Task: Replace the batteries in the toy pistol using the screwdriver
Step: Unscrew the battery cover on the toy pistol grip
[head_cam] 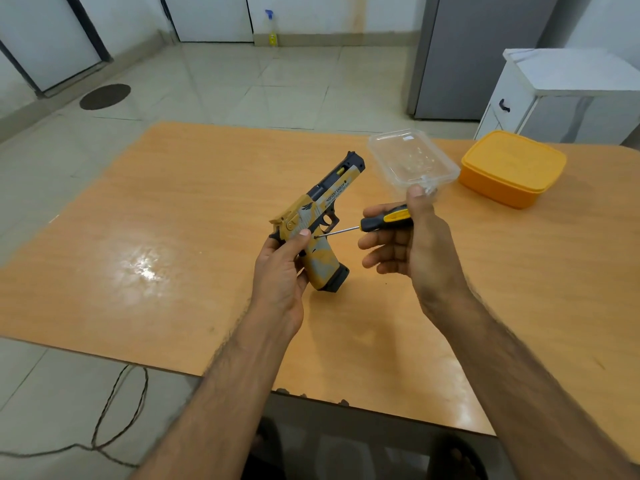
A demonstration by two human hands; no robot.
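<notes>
So the toy pistol [317, 223] is held above the table [173, 237], gripped by the left hand [280, 268], fingers wrapped round its grip. The screwdriver [375, 223] is pinched loosely by the right hand [408, 247], other fingers spread, tip set at a grip screw. With that light hold the tip could easily be slipped off and the screw head stripped

Table [173, 209] glossy wood-look laminate; tub [412, 161] clear plastic; screwdriver [384, 220] shaft shiny metal.
</notes>
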